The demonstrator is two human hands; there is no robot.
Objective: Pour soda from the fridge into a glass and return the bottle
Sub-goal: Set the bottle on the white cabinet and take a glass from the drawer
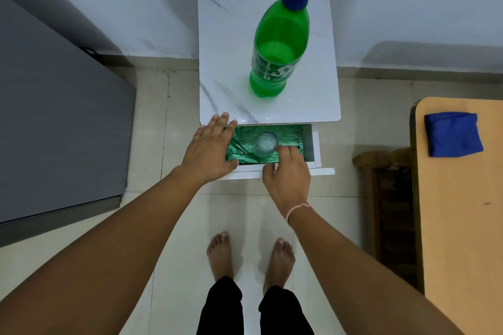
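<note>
A green soda bottle point(279, 43) with a blue cap stands upright on the white marble-patterned top of a small cabinet point(217, 62). Below the top, a drawer point(313, 149) is pulled out, lined with green foil. A clear glass point(266, 143) stands upright in the drawer. My right hand point(287, 174) reaches into the drawer; its fingertips are at the glass's near right side, not closed around it. My left hand point(211, 148) lies flat with fingers spread over the drawer's left edge, holding nothing.
A grey fridge point(54, 117) stands to the left, door closed. On the right is a wooden table point(462, 212) with a blue pouch point(453, 134) on it, and a dark wooden chair point(386, 212) beside it. My bare feet stand on the tiled floor.
</note>
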